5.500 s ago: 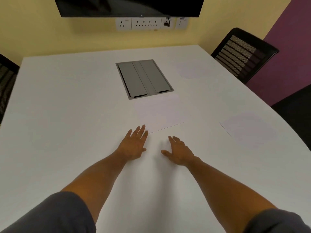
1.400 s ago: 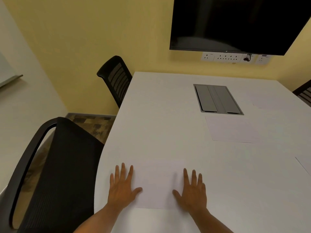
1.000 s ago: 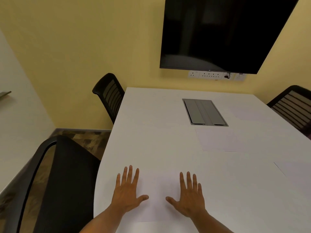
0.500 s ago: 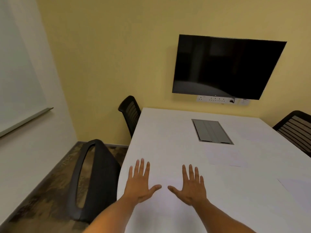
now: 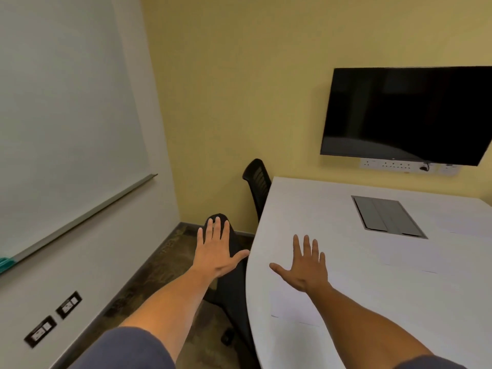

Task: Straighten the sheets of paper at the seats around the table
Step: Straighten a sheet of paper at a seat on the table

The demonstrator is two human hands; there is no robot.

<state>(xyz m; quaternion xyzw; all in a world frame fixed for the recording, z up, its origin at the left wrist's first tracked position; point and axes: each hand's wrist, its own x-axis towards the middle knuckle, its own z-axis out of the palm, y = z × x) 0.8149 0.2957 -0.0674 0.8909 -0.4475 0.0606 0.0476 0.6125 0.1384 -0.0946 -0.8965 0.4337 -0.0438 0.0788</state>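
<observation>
Now both hands are spread flat with fingers apart, holding nothing. Out past the table's (image 5: 346,328) rounded edge, the left hand (image 5: 217,253) hovers in front of the black chair (image 5: 234,288). The right hand (image 5: 306,265) is over the white tabletop; whether it touches the surface I cannot tell. A sheet of paper (image 5: 287,302) lies just below and behind the right hand, under the wrist, its edges faint. Further sheets show faintly to the right of that hand, near the grey cable hatch (image 5: 386,217).

table (image 5: 332,217): smooth matt white | screen (image 5: 404,113): glossy black; chair (image 5: 257,179): mesh
</observation>
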